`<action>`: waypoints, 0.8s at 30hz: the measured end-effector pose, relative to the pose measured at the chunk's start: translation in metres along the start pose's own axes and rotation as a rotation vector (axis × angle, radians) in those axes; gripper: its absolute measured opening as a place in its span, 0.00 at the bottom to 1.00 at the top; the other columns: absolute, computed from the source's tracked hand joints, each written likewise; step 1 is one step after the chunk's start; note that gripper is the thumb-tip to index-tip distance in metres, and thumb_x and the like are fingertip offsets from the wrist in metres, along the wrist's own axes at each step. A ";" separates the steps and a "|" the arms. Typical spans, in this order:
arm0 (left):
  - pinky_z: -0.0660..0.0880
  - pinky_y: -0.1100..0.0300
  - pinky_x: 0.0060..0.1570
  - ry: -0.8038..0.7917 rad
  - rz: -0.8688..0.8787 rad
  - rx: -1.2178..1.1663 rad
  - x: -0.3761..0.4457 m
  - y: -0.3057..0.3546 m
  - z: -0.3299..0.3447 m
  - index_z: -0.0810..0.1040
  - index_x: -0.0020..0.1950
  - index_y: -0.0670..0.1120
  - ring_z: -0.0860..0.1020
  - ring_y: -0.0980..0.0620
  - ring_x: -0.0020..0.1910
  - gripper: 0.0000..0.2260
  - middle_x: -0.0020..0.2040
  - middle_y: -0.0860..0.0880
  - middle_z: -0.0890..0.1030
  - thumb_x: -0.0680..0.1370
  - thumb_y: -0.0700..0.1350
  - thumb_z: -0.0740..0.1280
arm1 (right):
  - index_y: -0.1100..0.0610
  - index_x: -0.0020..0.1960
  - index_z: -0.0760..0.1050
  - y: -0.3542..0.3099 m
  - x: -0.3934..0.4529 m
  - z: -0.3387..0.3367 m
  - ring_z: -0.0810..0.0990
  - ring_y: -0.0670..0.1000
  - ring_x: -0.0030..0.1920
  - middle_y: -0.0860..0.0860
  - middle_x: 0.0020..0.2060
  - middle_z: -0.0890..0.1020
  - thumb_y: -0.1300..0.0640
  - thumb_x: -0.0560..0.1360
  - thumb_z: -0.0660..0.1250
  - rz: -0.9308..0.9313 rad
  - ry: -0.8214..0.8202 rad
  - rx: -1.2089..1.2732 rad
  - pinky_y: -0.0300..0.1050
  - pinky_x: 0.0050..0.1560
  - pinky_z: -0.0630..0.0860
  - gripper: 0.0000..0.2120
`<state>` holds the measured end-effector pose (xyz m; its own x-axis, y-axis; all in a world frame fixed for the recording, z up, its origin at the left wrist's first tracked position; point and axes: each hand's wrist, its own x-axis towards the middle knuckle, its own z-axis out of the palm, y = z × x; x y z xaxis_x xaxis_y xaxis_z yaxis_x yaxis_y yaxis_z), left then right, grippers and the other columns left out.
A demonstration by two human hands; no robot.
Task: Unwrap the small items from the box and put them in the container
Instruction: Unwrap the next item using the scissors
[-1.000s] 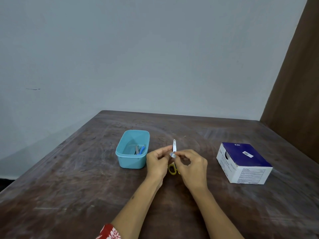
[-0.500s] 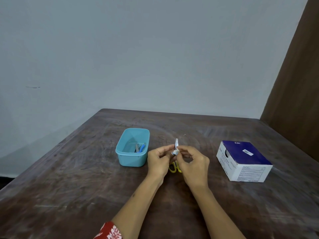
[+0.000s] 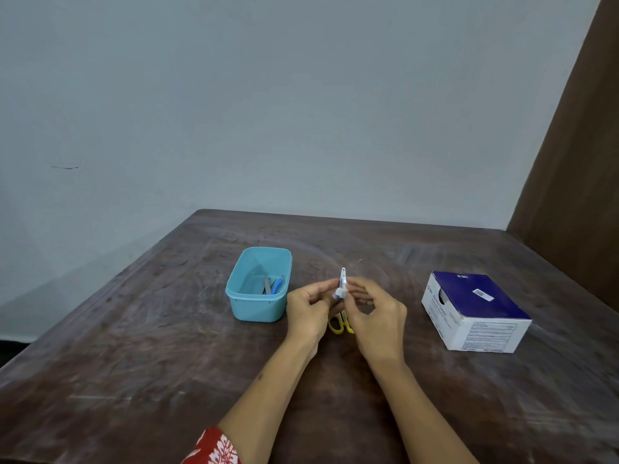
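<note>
Above the near centre of the table point(image 3: 140, 363), the left hand point(image 3: 306, 309) and right hand point(image 3: 378, 313) both pinch one small wrapped item point(image 3: 341, 284), held upright. Yellow scissors point(image 3: 340, 324) lie beneath. The teal container point(image 3: 248, 304) sits just left; the box point(image 3: 475, 313) sits well right.

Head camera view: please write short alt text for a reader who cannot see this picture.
Two bare hands, left hand and right hand, hold a small wrapped item upright between them above a dark wooden table. Yellow scissors lie under the hands. A teal container with a few items stands to the left, and a blue and white box to the right.
</note>
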<state>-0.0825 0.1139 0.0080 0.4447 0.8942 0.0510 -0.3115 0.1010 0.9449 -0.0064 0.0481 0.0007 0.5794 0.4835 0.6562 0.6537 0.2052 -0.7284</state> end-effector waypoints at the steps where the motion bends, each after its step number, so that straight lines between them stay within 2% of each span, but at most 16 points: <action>1: 0.79 0.66 0.37 -0.015 0.001 0.000 0.000 0.000 0.000 0.81 0.51 0.38 0.83 0.55 0.38 0.10 0.40 0.47 0.84 0.74 0.28 0.65 | 0.58 0.51 0.82 0.001 0.001 -0.001 0.81 0.36 0.42 0.46 0.42 0.83 0.70 0.68 0.71 0.006 0.018 -0.002 0.25 0.43 0.74 0.14; 4: 0.80 0.65 0.39 -0.030 0.007 0.007 0.000 0.000 0.001 0.81 0.51 0.37 0.83 0.54 0.38 0.10 0.40 0.47 0.84 0.74 0.28 0.65 | 0.58 0.48 0.83 0.004 0.003 -0.001 0.81 0.39 0.43 0.48 0.44 0.83 0.68 0.69 0.72 0.063 0.053 0.014 0.28 0.42 0.76 0.11; 7: 0.79 0.67 0.37 0.014 0.025 0.010 0.001 0.000 -0.001 0.80 0.51 0.37 0.83 0.55 0.38 0.10 0.41 0.47 0.84 0.73 0.29 0.65 | 0.55 0.44 0.84 0.007 0.003 0.001 0.81 0.41 0.40 0.46 0.39 0.83 0.66 0.69 0.72 0.079 0.007 0.012 0.32 0.42 0.77 0.08; 10: 0.79 0.67 0.38 0.029 0.029 0.019 0.003 0.000 -0.002 0.81 0.50 0.39 0.83 0.54 0.39 0.10 0.40 0.47 0.84 0.73 0.29 0.66 | 0.54 0.44 0.84 0.008 0.002 0.002 0.82 0.42 0.39 0.45 0.38 0.84 0.64 0.69 0.73 0.079 -0.007 -0.009 0.36 0.43 0.78 0.07; 15: 0.79 0.66 0.38 -0.038 0.029 0.050 -0.002 -0.001 0.003 0.82 0.48 0.40 0.83 0.54 0.38 0.10 0.36 0.50 0.84 0.74 0.29 0.66 | 0.54 0.47 0.84 0.007 0.002 -0.001 0.81 0.41 0.41 0.46 0.39 0.83 0.64 0.71 0.72 0.052 0.058 -0.002 0.32 0.42 0.76 0.08; 19: 0.76 0.70 0.33 0.032 0.069 0.063 -0.002 0.002 0.002 0.81 0.49 0.40 0.82 0.60 0.34 0.10 0.35 0.52 0.83 0.74 0.28 0.65 | 0.54 0.42 0.84 0.005 0.000 0.002 0.82 0.43 0.35 0.46 0.35 0.84 0.63 0.67 0.74 0.059 0.013 -0.005 0.41 0.40 0.79 0.06; 21: 0.76 0.70 0.33 0.035 0.071 0.079 -0.001 0.001 0.002 0.81 0.51 0.37 0.82 0.60 0.34 0.10 0.38 0.50 0.83 0.74 0.28 0.65 | 0.54 0.42 0.83 0.005 0.000 0.002 0.81 0.43 0.35 0.46 0.35 0.84 0.63 0.67 0.75 0.053 0.016 -0.009 0.40 0.39 0.79 0.06; 24: 0.78 0.67 0.34 -0.001 0.048 0.070 -0.002 0.000 0.004 0.80 0.52 0.35 0.83 0.56 0.36 0.10 0.38 0.49 0.84 0.73 0.28 0.65 | 0.54 0.45 0.84 0.006 0.001 -0.001 0.81 0.43 0.38 0.47 0.37 0.83 0.62 0.69 0.73 0.019 0.047 -0.032 0.34 0.41 0.77 0.06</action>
<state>-0.0804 0.1101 0.0091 0.4312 0.8970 0.0972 -0.2733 0.0271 0.9615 -0.0017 0.0494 -0.0025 0.6139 0.4462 0.6512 0.6569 0.1686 -0.7348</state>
